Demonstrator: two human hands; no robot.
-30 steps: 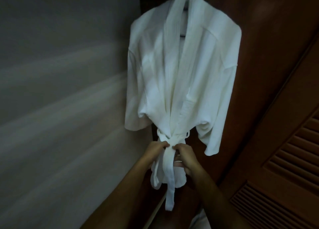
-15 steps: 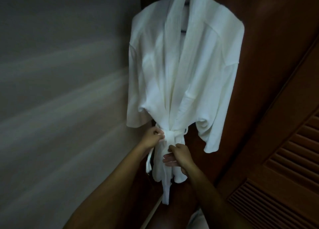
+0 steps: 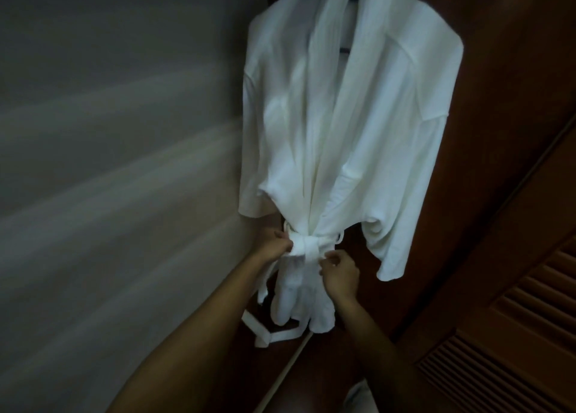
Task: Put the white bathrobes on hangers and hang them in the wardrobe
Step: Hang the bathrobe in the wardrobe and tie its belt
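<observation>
Both forearms outstretched, left hand fingers curled (pinching), right hand loosely curled just beside.
</observation>
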